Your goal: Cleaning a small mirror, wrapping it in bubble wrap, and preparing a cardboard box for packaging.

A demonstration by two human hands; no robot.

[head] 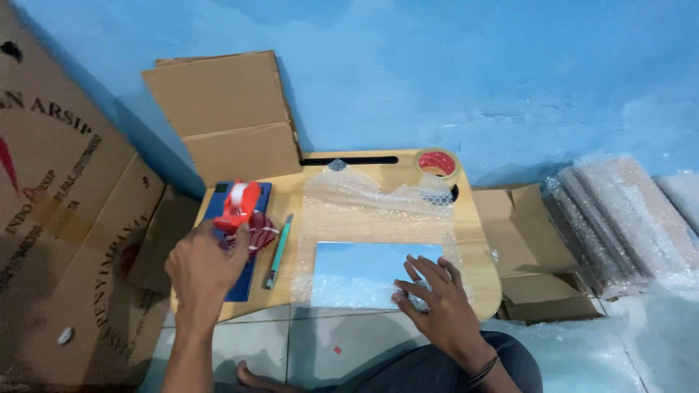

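Our left hand (202, 268) reaches forward with the fingers curled toward the red tape dispenser (239, 204), the fingertips at its near end; we cannot tell whether they have closed on it. The dispenser rests on a dark blue book (251, 273) that lies under and just beyond that hand. Just right of the left hand, a teal utility knife (279, 251) lies lengthwise on the counter (480, 240), a small wooden lap table.

Our right hand (435, 300) lies palm down with fingers spread, pressing on the near right corner of a flat light-blue item (360, 266) that sits under a sheet of bubble wrap (371, 207). The item lies between our two hands, closer to the right one, at the near edge of the counter. The bubble wrap runs on beyond the right hand, bunched toward the far edge.

Further beyond the right hand, a roll of clear packing tape (437, 164) stands at the far right corner of the counter. Flattened cardboard boxes (229, 116) lean on the blue wall beyond the left hand, and rolls of bubble wrap (619, 218) lie on the floor well right of the right hand.
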